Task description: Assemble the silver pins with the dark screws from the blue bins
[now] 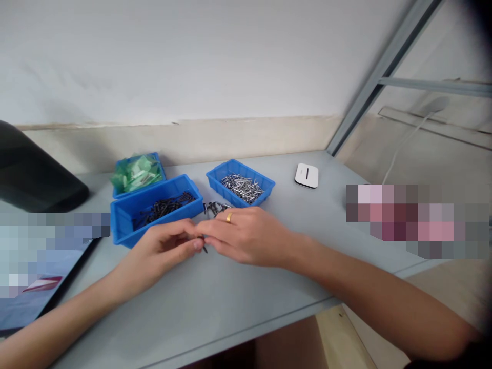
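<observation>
My left hand (pixel 169 246) and my right hand (pixel 249 236) meet fingertip to fingertip over the table, just in front of the blue bins. Both are closed in a pinch around a small dark screw-like piece (pixel 205 250), its thin end poking out below the fingers. A gold ring sits on a finger of my right hand. Behind the fingers lies a little pile of dark screw-like pieces (pixel 215 207), partly covered by my right hand. The near-left blue bin (pixel 123 228) holds many black screw-like pieces (pixel 165 209). Silver pin-like pieces (pixel 243 188) fill another blue bin (pixel 221 169).
A third blue bin (pixel 156 158) at the back contains green plastic bags (pixel 138 172). A white square device (pixel 306 175) lies to the right. A large black object (pixel 34 174) and a flat panel, partly blurred, occupy the left. A grey metal frame (pixel 369 87) rises at right.
</observation>
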`<state>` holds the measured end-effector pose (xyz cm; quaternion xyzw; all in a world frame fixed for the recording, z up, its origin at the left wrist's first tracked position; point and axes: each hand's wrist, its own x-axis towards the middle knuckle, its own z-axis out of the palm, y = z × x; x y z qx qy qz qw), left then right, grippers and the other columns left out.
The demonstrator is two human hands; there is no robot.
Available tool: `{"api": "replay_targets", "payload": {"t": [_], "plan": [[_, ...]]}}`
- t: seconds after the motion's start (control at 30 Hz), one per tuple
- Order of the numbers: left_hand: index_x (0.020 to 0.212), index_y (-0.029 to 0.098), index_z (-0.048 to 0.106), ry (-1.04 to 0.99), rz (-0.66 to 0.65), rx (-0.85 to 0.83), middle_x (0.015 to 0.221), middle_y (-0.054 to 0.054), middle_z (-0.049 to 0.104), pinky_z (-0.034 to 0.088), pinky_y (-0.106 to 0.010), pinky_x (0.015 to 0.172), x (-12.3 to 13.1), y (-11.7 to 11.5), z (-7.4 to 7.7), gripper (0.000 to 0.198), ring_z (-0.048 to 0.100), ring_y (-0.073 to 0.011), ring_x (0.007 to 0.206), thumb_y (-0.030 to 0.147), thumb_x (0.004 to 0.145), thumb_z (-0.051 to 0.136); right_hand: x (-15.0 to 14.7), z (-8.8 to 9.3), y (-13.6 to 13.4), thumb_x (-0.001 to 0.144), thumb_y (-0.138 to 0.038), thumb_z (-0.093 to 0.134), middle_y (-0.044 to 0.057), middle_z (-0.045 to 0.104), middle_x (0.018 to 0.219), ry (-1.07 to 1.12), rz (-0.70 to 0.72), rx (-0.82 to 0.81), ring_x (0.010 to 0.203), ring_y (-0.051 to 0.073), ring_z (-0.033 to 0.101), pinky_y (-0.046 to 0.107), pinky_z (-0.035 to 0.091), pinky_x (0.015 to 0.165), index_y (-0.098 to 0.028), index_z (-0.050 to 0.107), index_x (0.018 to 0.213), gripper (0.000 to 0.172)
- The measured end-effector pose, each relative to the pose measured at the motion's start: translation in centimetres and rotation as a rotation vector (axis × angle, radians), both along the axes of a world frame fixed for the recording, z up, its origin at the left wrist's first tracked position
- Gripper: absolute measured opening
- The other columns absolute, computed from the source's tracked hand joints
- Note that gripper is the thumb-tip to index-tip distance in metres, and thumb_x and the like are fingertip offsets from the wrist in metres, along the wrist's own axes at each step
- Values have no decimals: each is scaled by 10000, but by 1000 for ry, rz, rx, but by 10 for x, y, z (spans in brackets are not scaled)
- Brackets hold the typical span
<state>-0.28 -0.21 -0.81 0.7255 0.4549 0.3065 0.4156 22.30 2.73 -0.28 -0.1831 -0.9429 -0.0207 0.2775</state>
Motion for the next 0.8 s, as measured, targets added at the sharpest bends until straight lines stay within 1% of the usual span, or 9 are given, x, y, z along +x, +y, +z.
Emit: {"api": "replay_targets", "payload": {"t": [0.1,0.17,0.27,0.33,0.43,0.5,0.57,0.7,0.8], "plan": [[760,194,702,-7,-42,-55,725,5,656,491,-218,624,0,0,-3,207,595,-141,685,363,872,656,1,-2,1,991,-156,384,-5,623,782,-75,49,65,688,109,546,242,367,603,-189,602,1133,262],[748,193,699,-4,-42,-78,723,3,650,490,-225,622,0,0,-3,222,589,-143,683,378,866,662,1,-2,2,982,-138,385,-11,589,752,-108,64,67,669,114,520,245,372,594,-184,604,1118,263],[749,198,703,-12,-38,-104,734,-1,656,495,-235,628,2,0,-2,226,584,-147,691,393,857,668,1,-2,2,987,-149,379,-13,579,735,-108,63,52,665,120,516,250,389,599,-174,599,1111,254],[739,198,700,-17,-40,-117,724,0,657,492,-236,624,2,1,-2,228,580,-147,685,392,854,668,1,-1,2,996,-169,376,-4,601,756,-109,61,23,696,121,543,249,402,619,-167,606,1101,252],[720,194,690,4,-51,-125,706,4,646,482,-234,617,1,2,-2,238,573,-144,674,386,858,661,0,0,1,1008,-190,368,12,634,821,-133,64,-51,760,123,579,245,412,649,-168,616,1142,283],[705,191,681,17,-67,-131,693,7,631,471,-229,605,0,3,-3,260,563,-142,666,403,854,662,0,0,2,1014,-198,364,18,647,851,-164,87,-98,749,124,577,248,407,646,-178,623,1170,303],[690,187,670,15,-86,-148,678,9,616,461,-224,585,-1,3,-4,287,551,-140,652,431,840,671,0,0,3,1018,-222,376,24,664,868,-166,123,-156,729,126,571,253,402,644,-181,641,1147,297],[691,186,665,-1,-93,-178,658,16,594,440,-217,557,0,3,-7,307,525,-131,622,459,830,676,1,0,4,1010,-234,430,18,704,919,-58,177,-361,769,116,598,238,425,706,-183,645,1127,249],[708,189,673,-11,-92,-202,671,17,599,439,-221,573,0,3,-8,290,528,-132,633,453,830,679,1,1,4,988,-209,467,6,713,941,-11,199,-480,788,104,611,230,434,746,-193,640,1111,212]]}}
